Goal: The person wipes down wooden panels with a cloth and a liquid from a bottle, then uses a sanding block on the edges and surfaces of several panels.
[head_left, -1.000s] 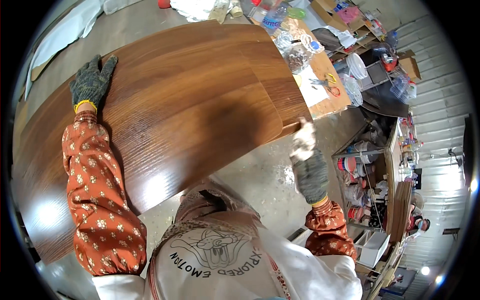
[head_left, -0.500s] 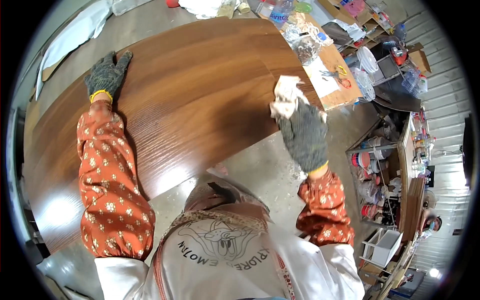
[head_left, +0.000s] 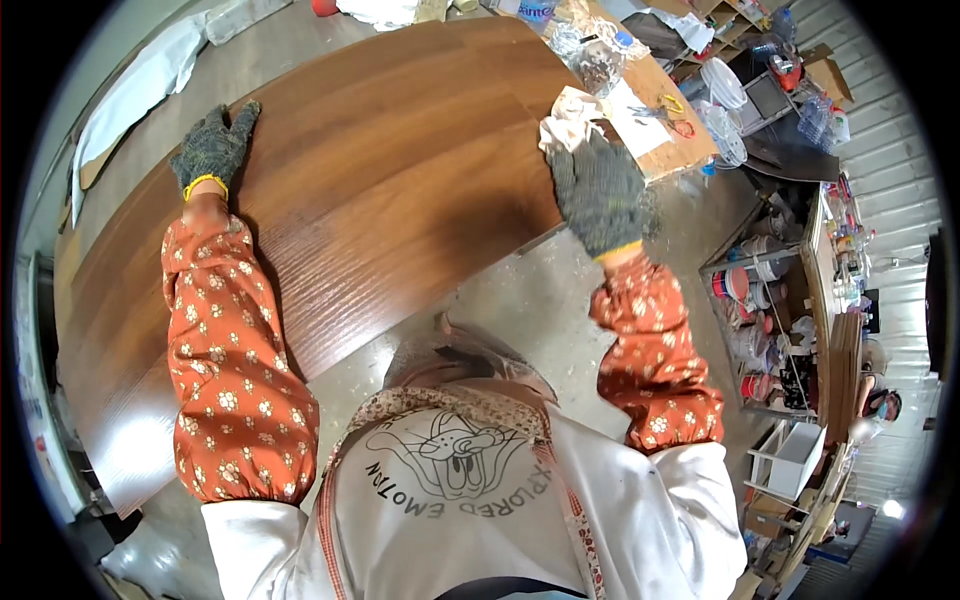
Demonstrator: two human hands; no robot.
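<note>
A large brown wood-grain panel [head_left: 400,150] lies in front of me, glossy where light falls on its near left. My left hand [head_left: 213,150], in a dark grey knit glove with a yellow cuff, rests on the panel's far left edge with fingers stretched out. At the right end, my right hand [head_left: 600,195], gloved the same way, presses a crumpled cream cloth [head_left: 572,118] on the panel. The cloth sticks out beyond the fingertips, and the glove's back hides part of the grip.
Beyond the right end stands a small wooden table [head_left: 690,150] with scissors [head_left: 668,115], white paper and plastic bags. A bottle [head_left: 536,12] is at the back. Shelves with buckets [head_left: 730,283] line the right side, and another person [head_left: 880,405] is far right.
My right hand has moved the cloth farther away along the panel's right end. The left hand stays nearly where it was; the whole view has shifted slightly.
</note>
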